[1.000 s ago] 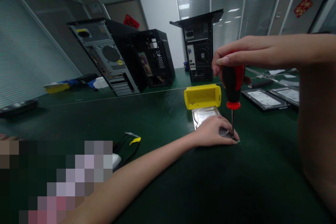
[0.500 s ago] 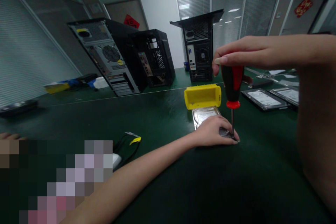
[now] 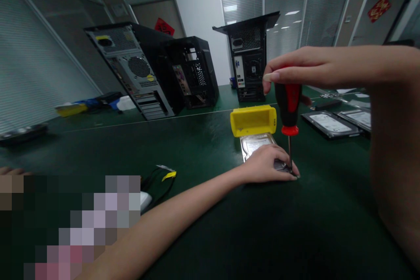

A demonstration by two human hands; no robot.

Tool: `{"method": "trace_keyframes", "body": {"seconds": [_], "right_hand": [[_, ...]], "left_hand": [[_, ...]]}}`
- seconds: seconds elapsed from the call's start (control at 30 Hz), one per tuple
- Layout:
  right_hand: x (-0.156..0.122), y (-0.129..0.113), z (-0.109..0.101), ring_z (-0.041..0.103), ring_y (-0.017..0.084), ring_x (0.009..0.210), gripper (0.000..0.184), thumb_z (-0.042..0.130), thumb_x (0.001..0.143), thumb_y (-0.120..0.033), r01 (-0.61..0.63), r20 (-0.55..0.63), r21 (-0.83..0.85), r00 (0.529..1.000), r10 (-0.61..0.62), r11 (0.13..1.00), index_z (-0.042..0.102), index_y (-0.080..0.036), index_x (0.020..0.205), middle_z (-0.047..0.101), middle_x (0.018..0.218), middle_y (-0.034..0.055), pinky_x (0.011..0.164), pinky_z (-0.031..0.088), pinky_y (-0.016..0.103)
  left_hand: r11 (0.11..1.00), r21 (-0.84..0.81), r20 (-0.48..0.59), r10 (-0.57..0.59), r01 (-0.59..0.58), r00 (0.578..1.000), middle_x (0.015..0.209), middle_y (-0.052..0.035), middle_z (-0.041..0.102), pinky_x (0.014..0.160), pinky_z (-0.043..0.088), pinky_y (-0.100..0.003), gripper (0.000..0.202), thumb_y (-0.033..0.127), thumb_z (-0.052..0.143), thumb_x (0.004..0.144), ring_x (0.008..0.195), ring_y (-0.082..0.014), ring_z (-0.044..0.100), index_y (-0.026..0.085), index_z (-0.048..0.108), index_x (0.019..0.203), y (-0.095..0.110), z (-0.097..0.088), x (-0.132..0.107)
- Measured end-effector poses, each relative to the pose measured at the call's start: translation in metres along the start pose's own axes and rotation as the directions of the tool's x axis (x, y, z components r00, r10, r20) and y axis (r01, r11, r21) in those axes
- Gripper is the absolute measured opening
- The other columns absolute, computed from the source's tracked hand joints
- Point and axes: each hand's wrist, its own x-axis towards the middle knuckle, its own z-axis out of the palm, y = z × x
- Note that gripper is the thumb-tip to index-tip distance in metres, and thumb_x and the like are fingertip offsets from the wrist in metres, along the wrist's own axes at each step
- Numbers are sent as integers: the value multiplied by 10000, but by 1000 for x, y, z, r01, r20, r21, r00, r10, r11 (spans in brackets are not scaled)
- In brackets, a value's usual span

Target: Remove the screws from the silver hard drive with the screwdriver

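Observation:
A silver hard drive (image 3: pixel 255 143) lies flat on the green table (image 3: pixel 203 148). My left hand (image 3: pixel 266 165) rests on its near end, fingers curled and pressed down, fingertips by the near right corner. My right hand (image 3: pixel 297 66) is closed on the top of a red-and-black screwdriver (image 3: pixel 288 107) that stands upright. The thin shaft comes down to the drive's near right corner, right beside my left fingertips. The tip itself is hidden behind those fingers.
A yellow plastic box (image 3: pixel 253 120) lies just behind the drive. Two more hard drives (image 3: pixel 330 124) lie at the right. Three open black computer cases (image 3: pixel 141 70) stand at the back. A cable with a yellow tag (image 3: pixel 164 177) lies at the left.
My right hand has turned the screwdriver handle a little: the red and black stripes have shifted round. My left hand and the drive have stayed still.

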Motion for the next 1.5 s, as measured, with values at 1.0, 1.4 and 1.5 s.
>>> {"method": "trace_keyframes", "body": {"seconds": [1.0,1.4,1.5], "right_hand": [[0,-3,-1,552,124,803,373,396,883,-477,-36,27,45,999,35,998,563,-180,1036,591,897,31,717,421,236],[1,-2,-1,562,147,855,393,389,878,-495,-24,13,27,1000,24,999,566,-189,1049,595,948,29,732,426,245],[1,-1,-1,563,143,827,394,386,880,-493,-26,31,30,999,25,999,564,-189,1055,600,925,32,714,427,246]], "left_hand": [[1000,27,4,5,-5,1000,924,-63,689,899,400,-280,167,263,620,776,907,-143,601,134,671,869,-1,0,0],[1000,17,10,-21,21,1000,930,-57,685,886,404,-279,161,262,621,775,910,-144,604,145,676,869,0,0,1],[999,28,9,-34,34,999,927,-60,685,889,403,-286,166,267,624,771,913,-151,604,144,677,869,1,0,0]]}}
